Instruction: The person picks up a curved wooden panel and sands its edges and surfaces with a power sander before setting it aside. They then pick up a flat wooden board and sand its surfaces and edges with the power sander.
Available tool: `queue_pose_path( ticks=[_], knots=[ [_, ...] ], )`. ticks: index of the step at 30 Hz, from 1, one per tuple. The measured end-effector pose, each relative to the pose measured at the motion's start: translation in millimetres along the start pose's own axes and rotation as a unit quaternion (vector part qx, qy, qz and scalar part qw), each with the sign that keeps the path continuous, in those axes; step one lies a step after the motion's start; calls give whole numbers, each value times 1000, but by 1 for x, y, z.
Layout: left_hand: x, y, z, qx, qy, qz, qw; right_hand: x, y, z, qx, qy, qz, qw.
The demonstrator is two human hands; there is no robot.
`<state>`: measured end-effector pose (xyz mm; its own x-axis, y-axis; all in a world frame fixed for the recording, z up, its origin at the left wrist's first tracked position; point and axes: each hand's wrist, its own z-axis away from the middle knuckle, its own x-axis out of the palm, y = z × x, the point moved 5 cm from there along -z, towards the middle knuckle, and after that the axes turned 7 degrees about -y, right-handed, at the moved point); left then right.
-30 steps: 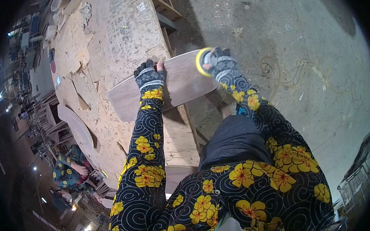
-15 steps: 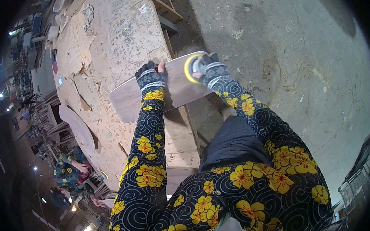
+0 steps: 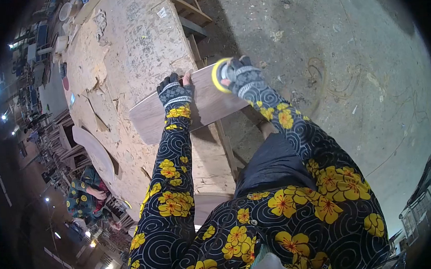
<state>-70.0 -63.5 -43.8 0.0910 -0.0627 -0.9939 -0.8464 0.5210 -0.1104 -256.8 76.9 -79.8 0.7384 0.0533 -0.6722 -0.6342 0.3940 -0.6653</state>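
Observation:
A wooden board (image 3: 213, 100) with a brownish grain lies across the bench edge, its right end sticking out over the floor. My left hand (image 3: 175, 89), in a patterned fingerless glove, holds the board down, its fingers at the far edge and thumb to the right. In my gloved right hand (image 3: 246, 78) is a round sander (image 3: 217, 76) with a yellow rim. The sander rests on the board's right end, close to the far corner. My right fingers wrap around its top, partly blurred, and its underside is hidden.
The worn plywood bench (image 3: 157, 45) carries scraps and a curved wooden panel (image 3: 95, 148) at left. Another person (image 3: 87, 192) sits beyond the bench at lower left. A wooden frame (image 3: 189, 11) stands past the bench edge. Concrete floor (image 3: 308, 47) lies to the right.
My right hand has moved the sander slightly left and toward the board's far edge. My left hand stays in place on the board. The view has shifted a little.

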Motion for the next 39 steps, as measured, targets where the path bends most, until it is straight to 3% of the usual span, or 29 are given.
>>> queue_pose_path(
  ticks=[7, 10, 12, 13, 15, 17, 20, 25, 28, 32, 33, 37, 39],
  knots=[
    [-1, -2, -1, 1, 2, 2, 1000, -40, 112, -75, 279, 8, -111, 954],
    [-6, 3, 2, 6, 22, -4, 1000, -66, 101, -24, 255, 80, -107, 958],
    [-4, 2, 1, 5, 3, 6, 1000, -17, 119, -17, 197, 81, -243, 946],
    [-3, 1, 0, 0, 1, -1, 1000, 12, 121, -14, 93, 147, -207, 963],
    [4, -2, -1, -10, -2, -15, 1000, 22, 70, 27, 52, 139, -206, 967],
    [2, 0, -1, -8, -12, -23, 1000, 48, 41, 43, 41, 71, -150, 985],
    [1, 1, -3, -8, -20, -25, 999, 52, 25, 67, 20, 92, -126, 988],
    [-1, 4, 0, -15, -35, -19, 999, 44, 69, 47, 36, 114, -166, 979],
    [-1, 3, 0, -20, -34, -16, 999, 40, 90, 28, 112, 55, -187, 974],
    [2, 2, 0, -11, -14, -21, 1000, 36, 120, 4, 59, 117, -213, 968],
    [3, 0, 1, -5, -5, -22, 1000, 63, 149, -9, 31, 132, -337, 932],
    [7, -1, 0, -18, -13, -11, 1000, 111, 186, -34, 87, -49, -567, 817],
    [4, 2, 0, -6, -2, -4, 1000, 177, 214, -68, 8, -39, -568, 822]
  ],
)
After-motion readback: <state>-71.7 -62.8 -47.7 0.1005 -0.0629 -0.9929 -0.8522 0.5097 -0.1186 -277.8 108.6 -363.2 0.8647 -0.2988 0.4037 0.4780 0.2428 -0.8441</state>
